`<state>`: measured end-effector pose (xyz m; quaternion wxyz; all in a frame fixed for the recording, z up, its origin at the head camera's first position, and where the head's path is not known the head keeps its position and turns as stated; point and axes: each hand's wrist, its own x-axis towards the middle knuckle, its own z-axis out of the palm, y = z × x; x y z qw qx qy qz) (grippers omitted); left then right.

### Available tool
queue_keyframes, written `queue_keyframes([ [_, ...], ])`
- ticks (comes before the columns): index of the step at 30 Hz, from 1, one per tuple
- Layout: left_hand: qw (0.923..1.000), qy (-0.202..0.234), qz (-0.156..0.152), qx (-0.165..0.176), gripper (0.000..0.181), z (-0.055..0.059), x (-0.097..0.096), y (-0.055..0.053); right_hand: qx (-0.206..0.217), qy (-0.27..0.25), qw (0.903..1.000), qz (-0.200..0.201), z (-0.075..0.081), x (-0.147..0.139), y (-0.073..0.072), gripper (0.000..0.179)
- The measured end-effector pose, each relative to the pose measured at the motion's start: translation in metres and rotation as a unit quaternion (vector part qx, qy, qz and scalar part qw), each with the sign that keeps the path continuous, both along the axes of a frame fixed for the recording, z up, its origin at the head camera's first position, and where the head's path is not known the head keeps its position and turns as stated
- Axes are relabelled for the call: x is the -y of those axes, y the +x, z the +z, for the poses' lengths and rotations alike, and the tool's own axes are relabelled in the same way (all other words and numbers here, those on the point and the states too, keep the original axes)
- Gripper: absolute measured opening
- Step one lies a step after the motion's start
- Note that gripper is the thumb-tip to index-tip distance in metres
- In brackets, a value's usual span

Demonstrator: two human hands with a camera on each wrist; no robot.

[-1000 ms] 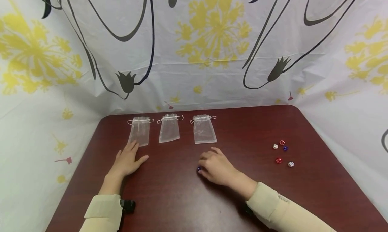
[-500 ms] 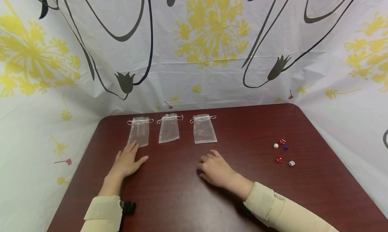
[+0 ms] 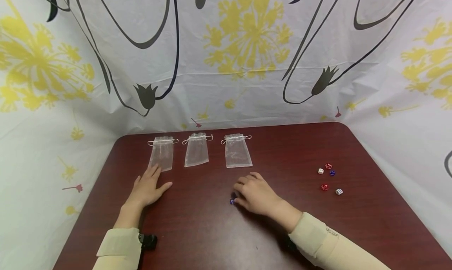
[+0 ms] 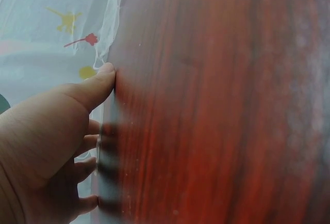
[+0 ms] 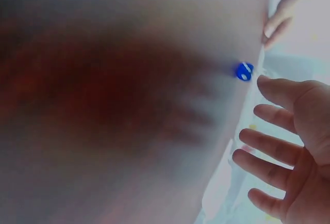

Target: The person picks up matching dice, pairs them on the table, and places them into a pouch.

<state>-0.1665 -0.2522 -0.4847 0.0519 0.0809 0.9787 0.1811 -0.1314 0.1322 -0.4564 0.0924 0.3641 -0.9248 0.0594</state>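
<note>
A small blue die (image 3: 232,201) lies on the dark red table, just left of my right thumb tip. My right hand (image 3: 259,195) is spread beside it, fingers extended. In the right wrist view, a narrow gap separates the blue die (image 5: 244,71) from the thumb (image 5: 281,91). My left hand (image 3: 146,189) rests with straight fingers at the lower edge of a sheer white drawstring pouch (image 3: 162,154), thumb out to the side. The left wrist view has this left hand (image 4: 56,136) side-on, fingertips on the tabletop.
Two more sheer pouches, a middle one (image 3: 197,150) and a right one (image 3: 238,151), lie along the back of the table (image 3: 197,230). Toward the right sit several dice: red (image 3: 324,187), white (image 3: 339,192) and blue (image 3: 332,173). A patterned cloth (image 3: 226,101) hangs behind.
The blue die was at my right thumb and fingers, partly hidden; now it lies uncovered and the right fingers have come off it. My left hand stays put.
</note>
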Motion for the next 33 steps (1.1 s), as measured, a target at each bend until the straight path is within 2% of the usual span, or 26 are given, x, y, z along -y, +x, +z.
queue_keyframes([
  [7, 1.0, -0.002, -0.001, -0.001, 0.082, 0.0, -0.001, -0.002, -0.001, -0.032, 0.9993, -0.017, 0.014, -0.013, -0.006, 0.043],
  [20, 1.0, -0.004, -0.007, -0.005, 0.082, -0.004, -0.001, 0.0, -0.013, -0.055, 0.9955, -0.076, 0.038, -0.052, -0.018, 0.041],
  [33, 1.0, -0.005, -0.004, -0.007, 0.083, -0.002, 0.0, 0.001, -0.022, -0.073, 0.9907, -0.113, 0.037, -0.095, -0.021, 0.038],
])
